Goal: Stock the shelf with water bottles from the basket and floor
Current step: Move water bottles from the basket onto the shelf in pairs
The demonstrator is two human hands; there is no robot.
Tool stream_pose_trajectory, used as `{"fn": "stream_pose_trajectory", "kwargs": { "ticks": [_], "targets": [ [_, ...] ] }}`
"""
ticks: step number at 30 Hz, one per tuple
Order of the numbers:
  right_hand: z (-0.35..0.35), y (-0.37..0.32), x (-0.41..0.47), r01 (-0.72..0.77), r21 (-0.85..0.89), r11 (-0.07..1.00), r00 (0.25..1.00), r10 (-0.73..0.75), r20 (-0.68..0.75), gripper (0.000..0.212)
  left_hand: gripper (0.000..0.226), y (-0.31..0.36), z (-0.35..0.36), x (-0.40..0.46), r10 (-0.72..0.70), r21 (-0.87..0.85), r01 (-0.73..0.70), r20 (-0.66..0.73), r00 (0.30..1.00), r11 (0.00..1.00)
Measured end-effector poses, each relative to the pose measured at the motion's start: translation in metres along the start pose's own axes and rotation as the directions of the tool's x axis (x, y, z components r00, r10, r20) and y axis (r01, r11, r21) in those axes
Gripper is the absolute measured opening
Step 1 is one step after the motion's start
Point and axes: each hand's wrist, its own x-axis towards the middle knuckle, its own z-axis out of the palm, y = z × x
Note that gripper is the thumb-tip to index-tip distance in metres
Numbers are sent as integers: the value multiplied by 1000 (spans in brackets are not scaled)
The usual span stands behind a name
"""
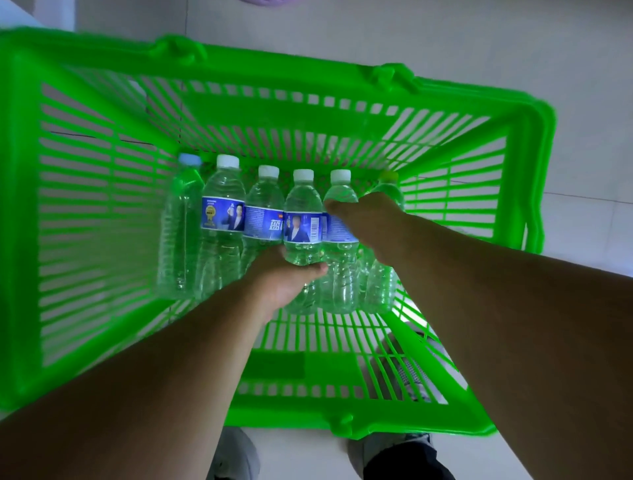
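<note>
A bright green slotted basket (102, 212) sits on the floor below me, with several clear water bottles lying side by side on its bottom, caps pointing away. Most have white caps and blue labels. My left hand (291, 277) grips the lower body of one blue-labelled bottle (301, 222) near the middle, and this bottle sits raised above its neighbours. My right hand (363, 219) reaches down and curls over the bottle to its right (339, 274). A bottle with a greenish cap (388, 178) is half hidden behind my right hand. At the far left lies a bottle without a label (180, 222).
Pale floor tiles (513, 51) surround the basket. My two shoes (236, 455) stand just in front of its near rim. The basket's left half holds nothing. A purple object (267, 2) shows at the top edge.
</note>
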Motion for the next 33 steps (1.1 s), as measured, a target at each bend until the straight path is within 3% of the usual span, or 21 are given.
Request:
{"fn": "stream_pose_trajectory", "kwargs": {
  "ticks": [3, 7, 11, 14, 16, 19, 21, 25, 30, 33],
  "targets": [
    [1, 9, 5, 54, 47, 997, 999, -54, -10, 63, 97, -4, 5, -1, 34, -22, -35, -73, 997, 999],
    [0, 15, -1, 91, 265, 960, 986, -124, 112, 69, 51, -10, 10, -10, 98, -224, -98, -9, 995, 970],
    [-13, 20, -22, 77, 246, 966, 976, -124, 181, 98, 47, -9, 0, -31, 127, -306, -102, 63, 990, 947],
    [-24, 11, -60, 53, 264, 963, 982, -98, 159, 106, 37, 1, -23, -64, 188, -313, -147, 107, 976, 938],
    [-30, -2, -90, 79, 316, 945, 987, -119, 108, 91, 24, 8, -42, -93, 240, -314, -195, 112, 964, 929],
    [-46, -33, -147, 168, 376, 911, 981, -191, 24, 39, 27, 21, -75, -144, 243, -330, -205, 78, 967, 921],
    [-59, -56, -191, 191, 434, 880, 978, -207, -12, 23, 28, 32, -100, -184, 264, -336, -234, 45, 963, 912],
    [-88, -111, -296, 268, 442, 856, 961, -270, -61, 12, 41, 57, -150, -278, 318, -342, -309, -31, 948, 887],
    [-131, -170, -446, 420, 354, 836, 907, -381, -178, 55, 37, 85, -209, -412, 432, -349, -420, -46, 901, 838],
    [-164, -195, -539, 563, 298, 771, 825, -504, -255, 29, 41, 98, -240, -496, 483, -360, -468, -54, 874, 807]
  ]
}}
